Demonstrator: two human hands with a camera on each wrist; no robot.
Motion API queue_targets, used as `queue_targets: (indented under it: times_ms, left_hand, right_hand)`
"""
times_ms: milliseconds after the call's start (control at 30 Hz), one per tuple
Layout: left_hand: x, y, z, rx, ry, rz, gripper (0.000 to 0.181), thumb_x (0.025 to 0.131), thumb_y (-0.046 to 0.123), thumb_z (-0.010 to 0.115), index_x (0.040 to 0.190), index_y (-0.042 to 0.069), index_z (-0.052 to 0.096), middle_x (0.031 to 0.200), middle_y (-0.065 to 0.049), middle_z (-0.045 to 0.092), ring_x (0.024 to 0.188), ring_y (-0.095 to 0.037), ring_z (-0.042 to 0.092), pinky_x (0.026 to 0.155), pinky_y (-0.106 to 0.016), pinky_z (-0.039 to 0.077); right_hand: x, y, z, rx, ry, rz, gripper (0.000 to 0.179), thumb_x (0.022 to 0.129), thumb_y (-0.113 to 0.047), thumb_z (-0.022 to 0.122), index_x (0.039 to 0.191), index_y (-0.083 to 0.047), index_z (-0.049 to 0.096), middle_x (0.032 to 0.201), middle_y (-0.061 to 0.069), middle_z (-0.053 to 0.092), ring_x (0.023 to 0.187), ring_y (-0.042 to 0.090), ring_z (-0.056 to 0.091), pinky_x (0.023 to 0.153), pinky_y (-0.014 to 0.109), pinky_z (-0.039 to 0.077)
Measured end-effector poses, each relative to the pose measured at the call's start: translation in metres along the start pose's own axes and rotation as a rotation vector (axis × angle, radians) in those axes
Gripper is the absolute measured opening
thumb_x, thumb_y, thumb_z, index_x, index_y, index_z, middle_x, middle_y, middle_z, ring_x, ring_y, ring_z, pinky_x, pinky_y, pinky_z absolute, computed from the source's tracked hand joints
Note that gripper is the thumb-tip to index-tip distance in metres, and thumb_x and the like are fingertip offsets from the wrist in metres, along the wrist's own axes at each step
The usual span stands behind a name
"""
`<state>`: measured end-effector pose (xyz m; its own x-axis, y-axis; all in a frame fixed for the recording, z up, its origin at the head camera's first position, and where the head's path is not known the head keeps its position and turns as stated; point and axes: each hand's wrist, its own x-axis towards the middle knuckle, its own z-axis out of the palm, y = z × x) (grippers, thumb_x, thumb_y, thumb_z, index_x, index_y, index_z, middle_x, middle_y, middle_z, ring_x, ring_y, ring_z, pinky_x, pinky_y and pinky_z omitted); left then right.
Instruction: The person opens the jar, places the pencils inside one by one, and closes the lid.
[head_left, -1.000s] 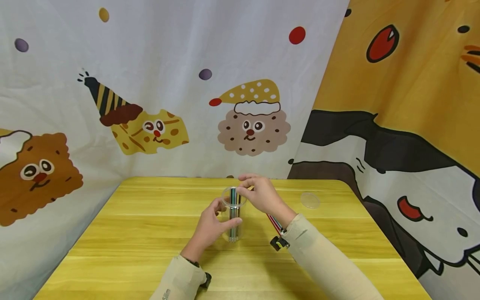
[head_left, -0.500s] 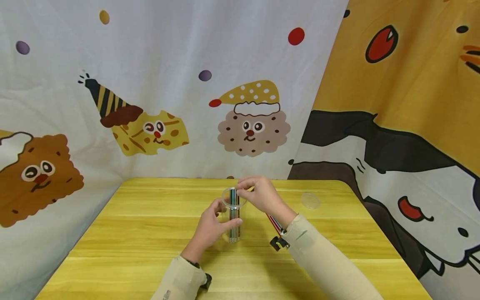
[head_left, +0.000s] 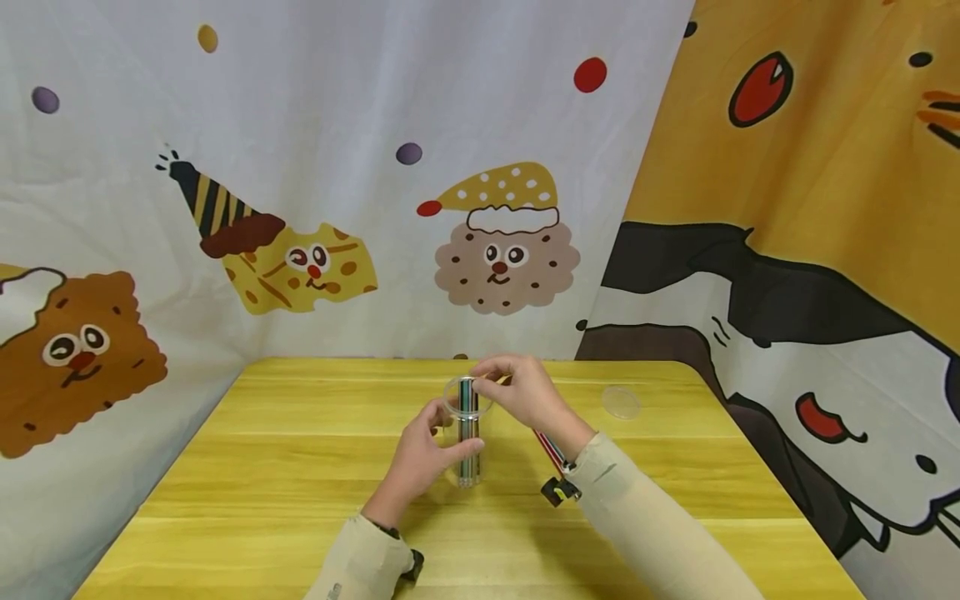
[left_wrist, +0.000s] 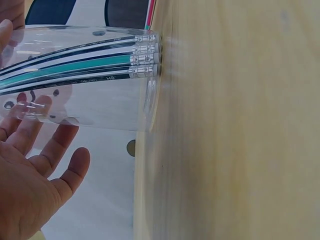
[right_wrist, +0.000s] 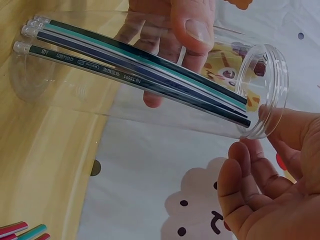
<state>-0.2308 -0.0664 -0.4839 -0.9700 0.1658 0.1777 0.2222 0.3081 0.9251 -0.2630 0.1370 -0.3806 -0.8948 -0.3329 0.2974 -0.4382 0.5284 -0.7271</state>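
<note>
A clear plastic jar [head_left: 451, 450] stands upright on the table, with several dark and teal pencils [head_left: 467, 454] inside. Their silver ferrule ends rest at the jar's bottom, as the left wrist view shows. My left hand [head_left: 423, 446] grips the jar's side, thumb in front and fingers behind it. At the open mouth, my right hand [head_left: 521, 392] holds the rim [right_wrist: 280, 95] between thumb and fingers. In the right wrist view, the pencils' upper ends lie inside, just below the rim, leaning to one side. No pencil shows between the right hand's fingers.
More pencils, red and teal [head_left: 549, 447], lie on the wooden table [head_left: 300, 500], partly hidden by the right forearm. A clear round lid [head_left: 621, 402] lies farther back on the right. A printed curtain [head_left: 337, 108] hangs behind the table.
The head view has tilted up very slightly. My right fingertips have shifted a little left and down at the rim; the left hand and jar stay in place.
</note>
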Motion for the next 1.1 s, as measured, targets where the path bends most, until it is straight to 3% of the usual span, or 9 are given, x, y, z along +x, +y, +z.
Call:
queue_targets:
  times_ms: [333, 500, 667, 767, 967, 1033, 1100]
  left_hand:
    - [0.001, -0.001, 0.001, -0.012, 0.005, -0.008, 0.074, 0.087, 0.050, 0.089, 0.149, 0.027, 0.057, 0.133, 0.002, 0.068, 0.127, -0.025, 0.059, 0.112, -0.063, 0.047]
    - [0.000, 0.000, 0.002, 0.001, 0.009, -0.013, 0.074, 0.086, 0.051, 0.089, 0.147, 0.027, 0.058, 0.130, 0.003, 0.068, 0.127, -0.025, 0.059, 0.110, -0.062, 0.048]
    - [-0.001, 0.000, 0.003, -0.006, 0.017, -0.031, 0.068, 0.087, 0.044, 0.091, 0.145, 0.029, 0.059, 0.136, 0.003, 0.067, 0.131, -0.027, 0.059, 0.111, -0.060, 0.049]
    - [-0.002, 0.000, 0.003, -0.001, 0.018, -0.042, 0.066, 0.086, 0.045, 0.091, 0.141, 0.028, 0.060, 0.137, 0.001, 0.066, 0.133, -0.029, 0.059, 0.109, -0.060, 0.051]
    - [-0.002, -0.001, 0.002, -0.003, 0.011, -0.050, 0.066, 0.084, 0.053, 0.090, 0.137, 0.028, 0.060, 0.141, -0.001, 0.065, 0.134, -0.031, 0.058, 0.108, -0.060, 0.052]
    - [-0.001, -0.001, 0.002, -0.003, 0.012, -0.046, 0.066, 0.084, 0.052, 0.090, 0.137, 0.028, 0.061, 0.142, 0.000, 0.065, 0.134, -0.030, 0.058, 0.109, -0.060, 0.051]
    - [-0.001, -0.001, 0.002, -0.004, 0.013, -0.044, 0.066, 0.085, 0.050, 0.091, 0.140, 0.029, 0.060, 0.142, 0.000, 0.065, 0.135, -0.030, 0.058, 0.109, -0.060, 0.051]
  right_hand:
    - [-0.006, 0.010, -0.014, 0.107, 0.022, 0.030, 0.019, 0.103, -0.028, 0.075, 0.119, -0.021, 0.080, 0.110, 0.001, 0.081, 0.088, 0.028, 0.070, 0.073, 0.031, 0.057]
    - [-0.008, 0.022, -0.024, 0.082, 0.055, 0.044, 0.021, 0.104, -0.028, 0.073, 0.122, -0.019, 0.080, 0.107, 0.003, 0.080, 0.083, 0.023, 0.066, 0.067, 0.029, 0.054]
    - [-0.010, 0.049, -0.035, 0.062, 0.114, 0.065, 0.022, 0.104, -0.029, 0.073, 0.121, -0.017, 0.080, 0.103, 0.008, 0.077, 0.068, 0.018, 0.051, 0.060, 0.026, 0.044]
    - [-0.013, 0.070, -0.042, 0.031, 0.145, 0.103, 0.023, 0.104, -0.031, 0.073, 0.120, -0.016, 0.081, 0.105, 0.006, 0.077, 0.072, 0.015, 0.052, 0.065, 0.025, 0.045]
    - [-0.020, 0.105, -0.055, -0.070, 0.163, 0.226, 0.033, 0.103, -0.039, 0.074, 0.121, -0.013, 0.079, 0.070, 0.001, 0.056, 0.058, 0.016, 0.042, 0.055, 0.030, 0.039]
    - [-0.022, 0.112, -0.058, -0.111, 0.135, 0.293, 0.039, 0.101, -0.044, 0.074, 0.124, -0.013, 0.078, 0.068, 0.003, 0.056, 0.055, 0.016, 0.040, 0.053, 0.030, 0.039]
    - [-0.024, 0.119, -0.060, -0.178, 0.083, 0.349, 0.046, 0.100, -0.048, 0.075, 0.128, -0.013, 0.076, 0.078, 0.005, 0.065, 0.059, 0.016, 0.048, 0.055, 0.031, 0.043]
